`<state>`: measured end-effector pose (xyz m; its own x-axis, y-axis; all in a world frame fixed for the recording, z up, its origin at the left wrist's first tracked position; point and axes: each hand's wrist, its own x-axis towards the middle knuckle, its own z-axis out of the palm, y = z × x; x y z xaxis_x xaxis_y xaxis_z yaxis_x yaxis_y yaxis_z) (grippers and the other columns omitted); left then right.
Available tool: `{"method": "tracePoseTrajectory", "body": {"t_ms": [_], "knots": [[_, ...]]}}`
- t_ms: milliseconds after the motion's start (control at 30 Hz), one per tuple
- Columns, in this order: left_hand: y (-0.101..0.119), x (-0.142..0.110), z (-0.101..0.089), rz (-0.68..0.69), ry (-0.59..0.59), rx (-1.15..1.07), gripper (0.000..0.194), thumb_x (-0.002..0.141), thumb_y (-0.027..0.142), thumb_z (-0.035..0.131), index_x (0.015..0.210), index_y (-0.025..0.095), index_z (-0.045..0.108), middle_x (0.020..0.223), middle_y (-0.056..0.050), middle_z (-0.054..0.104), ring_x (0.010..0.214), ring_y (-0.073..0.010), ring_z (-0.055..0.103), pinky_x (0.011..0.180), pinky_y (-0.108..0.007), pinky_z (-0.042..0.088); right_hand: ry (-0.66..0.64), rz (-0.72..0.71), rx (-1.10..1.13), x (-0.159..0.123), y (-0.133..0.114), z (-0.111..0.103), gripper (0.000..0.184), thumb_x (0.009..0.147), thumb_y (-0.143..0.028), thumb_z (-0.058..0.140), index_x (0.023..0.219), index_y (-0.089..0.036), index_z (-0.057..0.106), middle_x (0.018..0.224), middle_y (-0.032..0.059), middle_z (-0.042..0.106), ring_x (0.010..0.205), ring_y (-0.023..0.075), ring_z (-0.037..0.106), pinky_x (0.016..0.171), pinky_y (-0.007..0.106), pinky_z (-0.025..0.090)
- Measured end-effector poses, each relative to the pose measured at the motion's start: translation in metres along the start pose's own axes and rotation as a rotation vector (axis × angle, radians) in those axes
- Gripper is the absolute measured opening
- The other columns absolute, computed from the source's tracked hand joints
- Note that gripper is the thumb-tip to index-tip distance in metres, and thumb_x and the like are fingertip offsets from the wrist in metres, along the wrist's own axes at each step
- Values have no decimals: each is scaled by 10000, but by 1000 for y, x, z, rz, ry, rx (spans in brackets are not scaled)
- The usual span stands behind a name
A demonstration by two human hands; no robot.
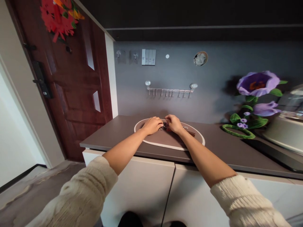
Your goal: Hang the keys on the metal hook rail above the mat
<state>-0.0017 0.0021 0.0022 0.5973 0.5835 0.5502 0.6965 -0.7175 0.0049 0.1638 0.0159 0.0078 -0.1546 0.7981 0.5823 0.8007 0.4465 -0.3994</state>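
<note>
An oval brown mat with a pale rim lies on the counter, and both hands work over it. My left hand rests low over the mat, its fingers curled down around small shiny metal pieces that are mostly covered. Just beside it, my right hand has its thumb and fingers drawn together in a pinch; what they hold is hidden. Under and beside the right wrist show a dark reddish item, a thin silvery piece and a brown strip. These are too small to name.
A clear rail with several hooks is fixed to the grey wall behind the mat. Purple fabric flowers with a green ring base stand at the right, near a domed appliance. White cabinet doors lie below the counter.
</note>
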Motion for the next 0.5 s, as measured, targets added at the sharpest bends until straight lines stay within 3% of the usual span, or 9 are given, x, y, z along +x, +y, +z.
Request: {"method": "tracePoseTrajectory", "body": {"t_ms": [333, 500], "knots": [[0, 2, 5, 118, -68, 108, 252, 864, 252, 387, 872, 215, 636, 950, -24, 634, 896, -174, 536, 813, -303, 391, -79, 7, -129, 2, 6, 7, 212, 804, -112, 450, 922, -136, 625, 927, 92, 648, 860, 148, 572, 766, 236, 398], [-1, 2, 4, 81, -46, 149, 259, 863, 239, 371, 841, 194, 625, 909, -40, 631, 878, -178, 539, 794, -303, 400, -111, -3, -157, 3, 5, 6, 191, 789, -113, 483, 896, -143, 638, 929, 88, 656, 871, 152, 577, 764, 225, 390]]}}
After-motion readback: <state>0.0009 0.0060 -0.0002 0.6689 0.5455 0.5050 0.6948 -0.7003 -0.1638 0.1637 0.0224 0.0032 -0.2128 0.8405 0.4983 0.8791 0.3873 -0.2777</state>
